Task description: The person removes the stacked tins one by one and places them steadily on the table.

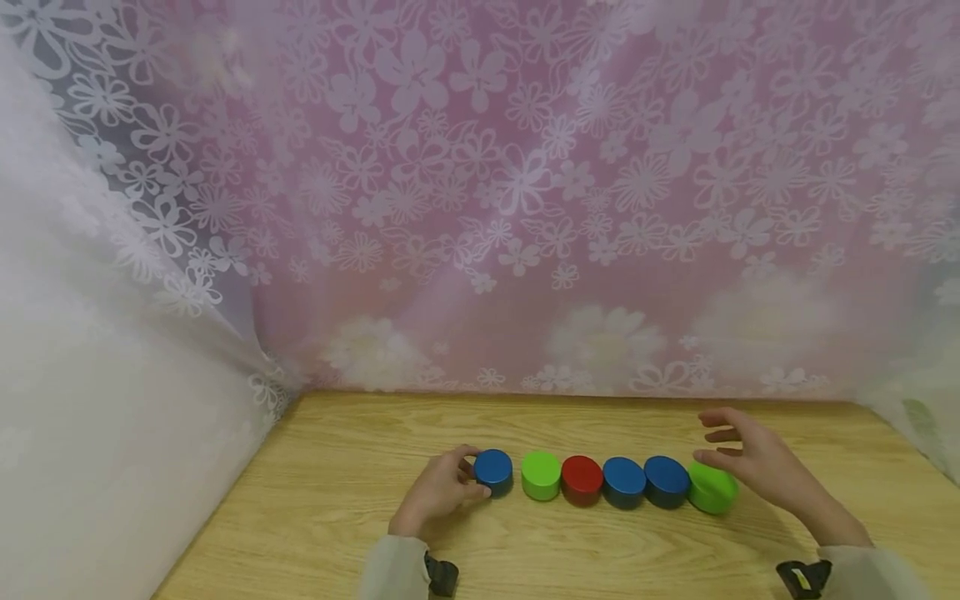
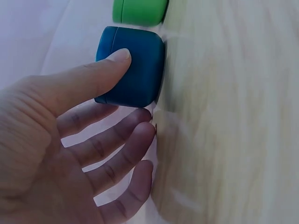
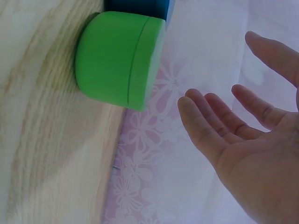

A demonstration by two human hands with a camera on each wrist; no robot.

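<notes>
A short round blue jar with a lid (image 1: 493,472) stands at the left end of a row on the table. My left hand (image 1: 438,490) pinches it, the thumb on its near side and the index finger partly hidden behind it. My right hand (image 1: 768,467) is raised over the right end of the row, fingers spread and holding nothing. Nearest to it is a green lidded jar (image 3: 114,58), which it partly covers in the head view; the right wrist view shows a gap between them.
Between the end jars stand a light green jar (image 1: 542,477), a red jar (image 1: 582,481) and two blue jars, one (image 1: 624,482) beside the other (image 1: 667,482). A small gap parts the left blue jar from its green neighbour. A flowered curtain (image 1: 525,208) hangs behind the wooden table (image 1: 525,554).
</notes>
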